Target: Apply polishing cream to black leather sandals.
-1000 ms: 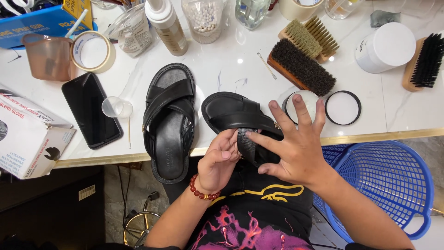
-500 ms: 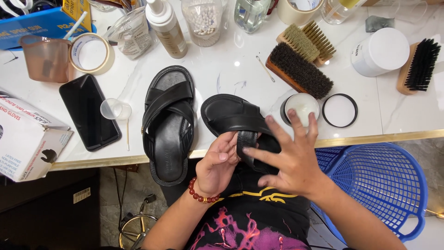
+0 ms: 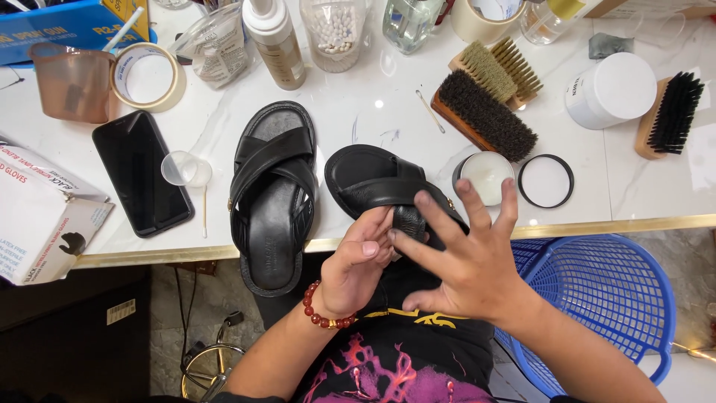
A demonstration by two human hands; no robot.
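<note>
Fingers of the right hand [image 3: 470, 269] have spread wider over the black sandal [image 3: 377, 183], palm flat against its heel. Beside it, the left hand [image 3: 362, 265] pinches the strap. Another sandal [image 3: 272, 198] lies on the table [image 3: 373, 112] alongside.

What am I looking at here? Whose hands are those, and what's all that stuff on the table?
The camera sits on a person's head and looks down, so these are that person's own hands. The left hand and right hand hold a black sandal at the edge of a white table. Its twin, the other sandal, lies beside it. Around them are a dark brush, an open tin of cream, its lid, a phone and a blue basket beside the table.
</note>
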